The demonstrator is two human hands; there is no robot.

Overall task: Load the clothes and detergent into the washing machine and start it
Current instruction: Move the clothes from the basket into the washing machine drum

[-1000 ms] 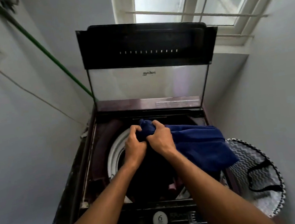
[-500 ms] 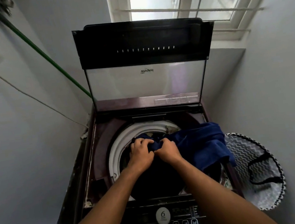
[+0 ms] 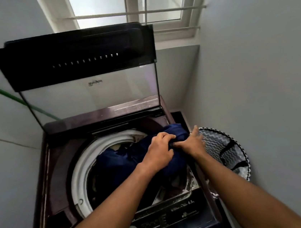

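Note:
A top-loading washing machine stands before me with its glass lid raised. A dark blue garment lies across the white drum rim and partly down in the drum. My left hand grips the blue cloth at the drum's right side, fingers curled into it. My right hand rests against the same bunch at the machine's right edge, with its fingers stretched out toward the basket. The lower drum is dark, and other clothes in it are hard to make out.
A zigzag-patterned laundry basket stands on the floor right of the machine. The control panel runs along the near edge. Walls close in on both sides, a green pipe crosses the left wall, and a barred window is above.
Both hands have moved right and down with the blue garment, which now lies lower in the drum. My right hand's fingers have straightened. The view has swung to the right.

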